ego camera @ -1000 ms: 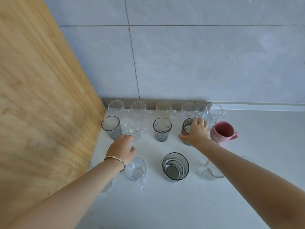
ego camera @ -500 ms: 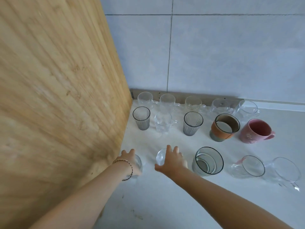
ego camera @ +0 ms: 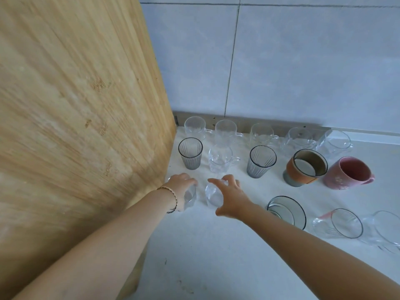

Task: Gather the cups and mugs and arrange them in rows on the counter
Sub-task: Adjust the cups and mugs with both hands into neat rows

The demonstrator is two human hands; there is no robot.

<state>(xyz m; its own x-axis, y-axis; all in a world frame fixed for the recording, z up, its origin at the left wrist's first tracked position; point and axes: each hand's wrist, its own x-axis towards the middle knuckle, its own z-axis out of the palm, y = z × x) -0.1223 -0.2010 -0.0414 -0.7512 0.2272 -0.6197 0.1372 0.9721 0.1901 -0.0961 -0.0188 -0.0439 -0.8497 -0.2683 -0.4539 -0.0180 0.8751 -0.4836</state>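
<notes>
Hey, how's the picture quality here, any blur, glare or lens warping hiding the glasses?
Head view: wide-angle warping tilts the wooden panel and its grain looks smeared by motion; lighting is soft, with faint shadows and no harsh glare; the clear glass by the right hand nearly blends into the pale counter.

Row of mugs (ego camera: 261, 133) by wall (ego camera: 303, 61); 2nd row of cups (ego camera: 260, 161) in front; panel (ego camera: 75, 105) at L.
</notes>
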